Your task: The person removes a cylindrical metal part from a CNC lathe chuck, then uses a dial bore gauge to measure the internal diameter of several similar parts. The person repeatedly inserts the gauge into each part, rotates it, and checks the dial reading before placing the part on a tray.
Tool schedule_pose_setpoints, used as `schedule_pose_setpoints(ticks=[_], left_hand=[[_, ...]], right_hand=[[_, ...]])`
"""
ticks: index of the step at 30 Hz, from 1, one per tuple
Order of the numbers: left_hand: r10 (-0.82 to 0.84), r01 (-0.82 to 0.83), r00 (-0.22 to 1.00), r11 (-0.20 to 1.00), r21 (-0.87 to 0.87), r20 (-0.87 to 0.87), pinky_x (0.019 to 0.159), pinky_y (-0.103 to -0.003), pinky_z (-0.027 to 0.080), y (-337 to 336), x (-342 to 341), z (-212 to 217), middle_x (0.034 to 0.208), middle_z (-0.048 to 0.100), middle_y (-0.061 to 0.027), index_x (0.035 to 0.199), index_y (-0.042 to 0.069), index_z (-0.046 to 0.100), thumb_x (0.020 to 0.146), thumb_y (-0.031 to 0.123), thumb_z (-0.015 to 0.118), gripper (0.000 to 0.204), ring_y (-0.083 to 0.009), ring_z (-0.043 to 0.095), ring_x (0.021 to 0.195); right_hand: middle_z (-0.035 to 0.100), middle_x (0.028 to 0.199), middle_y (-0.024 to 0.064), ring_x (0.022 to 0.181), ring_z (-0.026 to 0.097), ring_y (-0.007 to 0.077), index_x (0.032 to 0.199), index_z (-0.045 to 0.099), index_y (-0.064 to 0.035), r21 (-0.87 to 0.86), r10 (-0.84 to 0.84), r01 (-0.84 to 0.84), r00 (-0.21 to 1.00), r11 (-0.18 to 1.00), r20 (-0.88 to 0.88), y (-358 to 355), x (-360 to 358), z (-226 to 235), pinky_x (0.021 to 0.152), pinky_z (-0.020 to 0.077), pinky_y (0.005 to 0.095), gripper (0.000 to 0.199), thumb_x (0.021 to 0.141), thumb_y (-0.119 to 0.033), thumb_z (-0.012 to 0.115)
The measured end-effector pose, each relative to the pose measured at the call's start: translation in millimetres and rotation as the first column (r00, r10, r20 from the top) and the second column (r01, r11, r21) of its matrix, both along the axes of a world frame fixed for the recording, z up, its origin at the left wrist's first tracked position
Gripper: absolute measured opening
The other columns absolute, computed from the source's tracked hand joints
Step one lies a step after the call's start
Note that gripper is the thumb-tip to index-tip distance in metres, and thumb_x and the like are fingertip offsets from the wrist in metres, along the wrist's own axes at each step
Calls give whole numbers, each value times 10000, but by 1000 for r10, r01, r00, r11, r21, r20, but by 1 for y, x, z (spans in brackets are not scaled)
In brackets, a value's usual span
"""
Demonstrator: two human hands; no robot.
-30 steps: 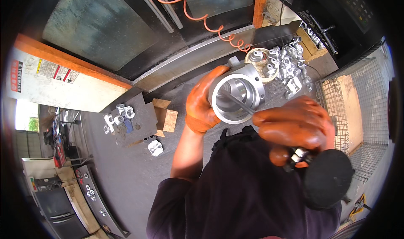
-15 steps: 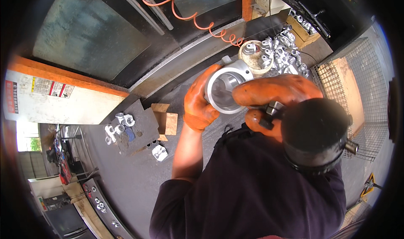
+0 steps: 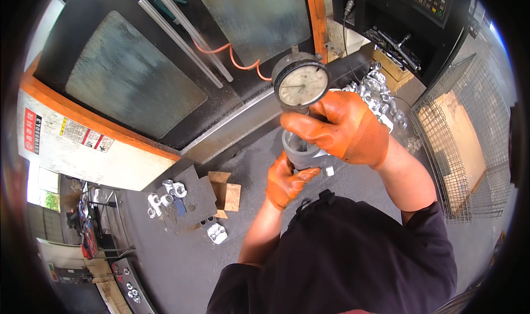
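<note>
My left hand (image 3: pixel 286 182), in an orange rubber glove, is wrapped round the lower side of a grey metal casting (image 3: pixel 310 159) with a round bore. My right hand (image 3: pixel 353 127), gloved the same way, grips a dial bore gauge (image 3: pixel 302 86) just below its round dial. The dial's pale face is turned up toward me. The gauge stands roughly upright over the casting, and its lower end seems to be inside the bore. The right hand hides most of the stem and part of the casting's rim.
Ahead stands a machine with windowed doors (image 3: pixel 135 74) and an orange coiled hose (image 3: pixel 243 65). Many metal castings (image 3: pixel 375 85) are heaped at the far right, beside a wire mesh cage (image 3: pixel 436 143). At left are more castings (image 3: pixel 176 188) and an open cardboard box (image 3: pixel 232 197).
My right hand has brought the gauge from the right over to the casting, turning its dial up into view. My left hand has lowered the casting and tilted its bore upward.
</note>
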State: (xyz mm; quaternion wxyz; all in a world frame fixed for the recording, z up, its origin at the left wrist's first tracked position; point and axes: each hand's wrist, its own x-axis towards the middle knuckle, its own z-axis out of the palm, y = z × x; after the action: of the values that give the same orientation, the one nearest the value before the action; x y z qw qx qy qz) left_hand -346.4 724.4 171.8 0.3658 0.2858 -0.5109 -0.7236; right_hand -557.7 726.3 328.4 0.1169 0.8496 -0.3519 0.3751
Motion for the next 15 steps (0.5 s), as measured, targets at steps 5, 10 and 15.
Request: schedule_pose_setpoints(ticks=[5,10,15], left_hand=[[63,-60,997,996,-73,47,835,-267,518,12,-7,3,1059,703,-39,1241,-24,636,911,97,768,376,-109,632,942],[42,-35,998,992,-120,56,668,-213,451,18,-8,19,988,691,-91,1340,-31,516,931,-98,660,438,-54,547,739],[53,-27,989,982,-187,137,691,-207,462,19,-9,18,1001,694,-95,1361,-34,508,936,-72,667,455,-60,565,763]], right_hand=[[456,706,23,607,547,205,1142,710,-182,-108,-12,12,1000,994,-3,-2,0,-4,525,436,326,456,694,-124,771],[453,708,13,613,544,196,1148,708,-175,-94,-21,18,999,995,-28,2,-5,-1,529,439,323,478,678,-118,776],[455,711,12,618,545,191,1138,711,-180,-152,-31,30,999,988,-10,4,-5,-1,528,434,319,468,678,-111,766]])
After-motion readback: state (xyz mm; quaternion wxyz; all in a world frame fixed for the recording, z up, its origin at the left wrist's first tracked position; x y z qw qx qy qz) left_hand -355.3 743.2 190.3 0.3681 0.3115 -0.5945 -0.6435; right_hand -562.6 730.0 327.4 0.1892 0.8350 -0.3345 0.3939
